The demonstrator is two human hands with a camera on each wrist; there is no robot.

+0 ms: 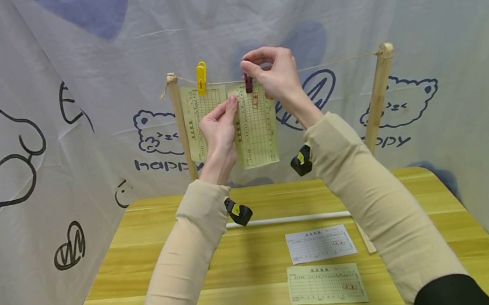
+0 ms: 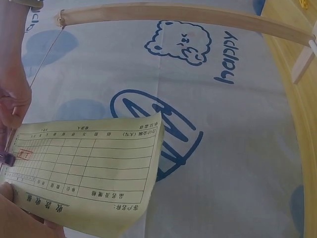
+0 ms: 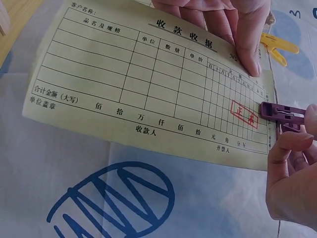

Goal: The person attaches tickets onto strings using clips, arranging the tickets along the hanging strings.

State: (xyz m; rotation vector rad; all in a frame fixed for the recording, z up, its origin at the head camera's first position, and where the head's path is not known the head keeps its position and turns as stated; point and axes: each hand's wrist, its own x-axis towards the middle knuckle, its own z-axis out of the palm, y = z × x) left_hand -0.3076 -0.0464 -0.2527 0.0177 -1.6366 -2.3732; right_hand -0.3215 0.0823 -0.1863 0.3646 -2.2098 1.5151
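Receipt, right hand pinching purple clip

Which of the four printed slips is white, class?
The farther slip on the table is white. The nearer slip there, the yellow-clipped slip and the pinched slip in the left hand are all pale yellow.

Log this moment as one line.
left hand: pinches receipt | right hand: pinches purple clip at receipt edge | yellow clip: holds second receipt on string | table: white receipt, yellow receipt
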